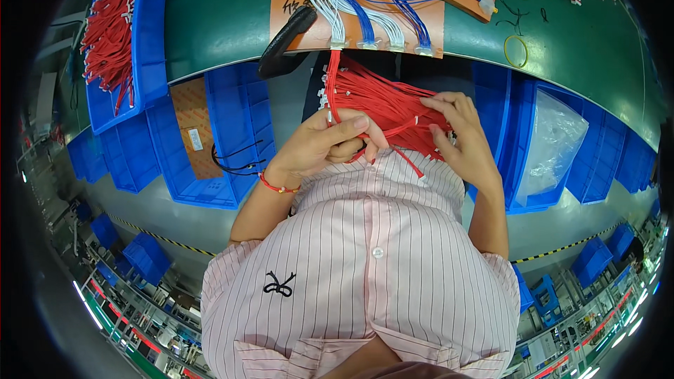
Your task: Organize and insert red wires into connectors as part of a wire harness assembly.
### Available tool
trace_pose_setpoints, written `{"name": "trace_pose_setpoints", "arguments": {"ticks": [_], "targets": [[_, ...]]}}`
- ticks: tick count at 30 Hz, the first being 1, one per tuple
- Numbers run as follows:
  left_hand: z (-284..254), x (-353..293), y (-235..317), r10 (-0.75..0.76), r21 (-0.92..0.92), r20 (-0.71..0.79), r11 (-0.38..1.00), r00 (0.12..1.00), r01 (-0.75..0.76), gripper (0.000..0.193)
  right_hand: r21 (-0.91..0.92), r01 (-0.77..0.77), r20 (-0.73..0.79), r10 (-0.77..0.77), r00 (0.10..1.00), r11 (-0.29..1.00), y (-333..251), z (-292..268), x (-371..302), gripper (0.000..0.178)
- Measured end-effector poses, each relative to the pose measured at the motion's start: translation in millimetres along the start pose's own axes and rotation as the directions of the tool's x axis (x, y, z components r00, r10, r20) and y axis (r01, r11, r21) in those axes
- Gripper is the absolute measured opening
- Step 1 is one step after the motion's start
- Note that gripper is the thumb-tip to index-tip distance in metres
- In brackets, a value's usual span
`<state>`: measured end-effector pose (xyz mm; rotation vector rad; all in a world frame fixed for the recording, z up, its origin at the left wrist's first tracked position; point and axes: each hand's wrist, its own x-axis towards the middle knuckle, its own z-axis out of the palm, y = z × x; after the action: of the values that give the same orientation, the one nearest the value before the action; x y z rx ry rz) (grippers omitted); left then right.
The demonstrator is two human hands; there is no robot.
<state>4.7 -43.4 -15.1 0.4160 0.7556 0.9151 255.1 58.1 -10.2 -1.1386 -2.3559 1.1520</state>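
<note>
At red wires point(386, 95), left hand point(328, 140) curls, right hand point(466, 133) arches.

Passing room lies right of the orange board point(436, 24), but red wires point(390, 95) crowd the gap below it.

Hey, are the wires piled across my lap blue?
No, the lap wires are red; blue wires run over the orange board.
</note>
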Motion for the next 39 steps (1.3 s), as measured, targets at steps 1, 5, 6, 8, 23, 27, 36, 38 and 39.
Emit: {"name": "trace_pose_setpoints", "arguments": {"ticks": [1, 5, 6, 8, 23, 27, 36, 38, 39], "targets": [[-0.1, 0.5, -2.2, 0.018, -0.042, 0.007, 0.999, 1.0, -0.017, 0.041, -0.022, 0.061, -0.015, -0.061, 0.998, 0.998, -2.4, 0.0, -0.4, 0.022], [-5.9, 1.4, -11.6, 0.08, -0.125, 0.063, 0.99, 0.995, -0.072, 0.039, 0.147, 0.094, 0.031, -0.099, 0.995, 0.985, -3.4, -0.2, 0.0, 0.024], [-4.6, 2.1, -11.2, 0.084, -0.105, 0.051, 0.991, 0.995, -0.078, 0.039, 0.239, 0.034, 0.042, -0.045, 0.998, 0.97, 1.0, 2.2, 0.7, 0.023], [0.0, 2.7, -10.1, 0.095, -0.064, 0.022, 0.994, 0.995, -0.093, 0.041, 0.499, -0.129, 0.076, 0.105, 0.992, 0.857, 2.7, 4.6, 1.4, 0.021], [12.6, 12.1, -11.9, 0.008, -0.039, -0.047, 0.999, 0.999, -0.009, 0.036, 0.919, -0.25, 0.167, 0.272, 0.948, 0.306, -25.6, 24.2, 40.0, 0.021], [8.0, 10.3, -14.2, 0.018, -0.151, 0.018, 0.988, 1.0, -0.015, 0.036, 0.947, -0.251, 0.233, 0.111, 0.966, 0.199, -30.8, 18.5, 42.4, 0.026], [-0.7, 13.1, -15.8, 0.064, -0.385, 0.137, 0.923, 0.989, -0.006, 0.035, 0.981, -0.12, 0.122, 0.008, 0.992, -0.156, -17.3, 30.0, 41.9, 0.036], [-2.1, 12.3, -16.4, 0.054, -0.317, 0.119, 0.948, 0.991, -0.014, 0.034, 0.984, -0.096, 0.079, 0.118, 0.99, 0.148, -20.7, 30.3, 42.0, 0.031], [-0.8, 11.3, -14.3, 0.043, -0.291, 0.079, 0.957, 0.996, -0.018, 0.033, 0.956, -0.101, 0.054, 0.174, 0.983, 0.274, -21.3, 30.6, 41.4, 0.029]]}}
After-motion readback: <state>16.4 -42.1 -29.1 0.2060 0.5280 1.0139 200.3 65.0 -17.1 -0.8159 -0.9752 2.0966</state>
